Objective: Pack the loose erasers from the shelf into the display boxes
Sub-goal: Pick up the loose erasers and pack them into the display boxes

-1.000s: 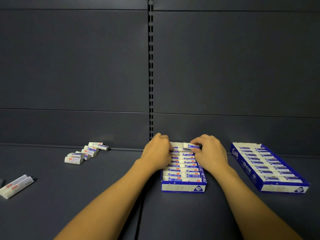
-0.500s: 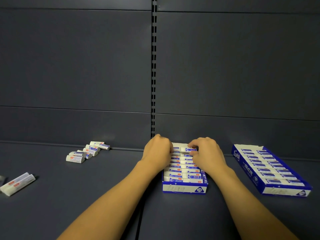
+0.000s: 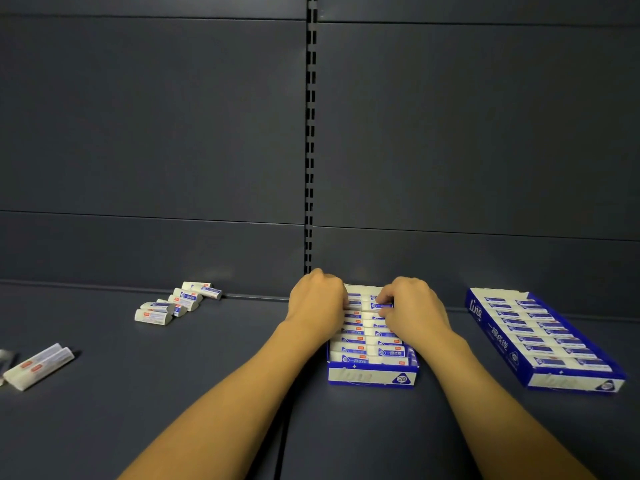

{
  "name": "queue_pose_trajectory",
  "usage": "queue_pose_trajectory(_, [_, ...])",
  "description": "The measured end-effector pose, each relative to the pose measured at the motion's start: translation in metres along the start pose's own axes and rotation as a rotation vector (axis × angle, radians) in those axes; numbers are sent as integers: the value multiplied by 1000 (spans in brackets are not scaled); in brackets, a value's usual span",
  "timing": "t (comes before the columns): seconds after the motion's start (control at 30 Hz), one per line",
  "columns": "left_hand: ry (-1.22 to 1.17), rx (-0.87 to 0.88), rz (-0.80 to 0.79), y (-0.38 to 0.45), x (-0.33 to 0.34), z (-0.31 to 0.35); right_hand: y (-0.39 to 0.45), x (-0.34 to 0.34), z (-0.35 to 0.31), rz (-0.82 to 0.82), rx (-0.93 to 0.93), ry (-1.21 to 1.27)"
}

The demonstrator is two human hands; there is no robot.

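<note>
Dark grey metal shelf (image 3: 207, 393) carries everything here. Far left lie two long wrapped erasers (image 3: 38, 366); further in, a loose pile of erasers (image 3: 175, 303) sits near the back panel. At centre, the left hand (image 3: 317, 301) curls its fingers over the rear rows of the open display box (image 3: 372, 375), while the right hand (image 3: 412, 311) pinches an eraser (image 3: 381, 305) there. A second, filled display box (image 3: 543, 341) rests at right.
</note>
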State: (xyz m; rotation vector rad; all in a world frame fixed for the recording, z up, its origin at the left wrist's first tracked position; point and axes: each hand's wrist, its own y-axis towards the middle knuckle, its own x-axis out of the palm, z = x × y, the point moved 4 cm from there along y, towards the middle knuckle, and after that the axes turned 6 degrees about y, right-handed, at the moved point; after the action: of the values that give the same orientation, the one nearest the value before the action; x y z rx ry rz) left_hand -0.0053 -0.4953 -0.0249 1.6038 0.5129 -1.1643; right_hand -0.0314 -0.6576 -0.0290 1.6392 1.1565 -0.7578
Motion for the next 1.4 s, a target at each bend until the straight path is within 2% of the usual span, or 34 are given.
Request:
queue_pose_trajectory(0.33, [-61,43,28,-1,3,-2,0,4,-4,-22,6,-94])
queue_pose_trajectory(0.6, [10,61,0,2,7,0,-4,3,-8,-54,-39,-159])
queue_pose_trajectory(0.97, [-175,0,-95,3,-8,-21,-11,-21,-15,1,-84,-89])
queue_pose_trajectory(1.07, [-112,-76,-111,-2,-24,-36,-8,-31,-21,-26,-91,-31])
queue_pose_trajectory(1.17, [57,-173,-138,-11,-41,-55,-4,-40,-27,-74,-90,-17])
queue_pose_trajectory(1.4, [244,-295,-230,-44,-79,-87,-3,-56,-53,-207,-178,-175])
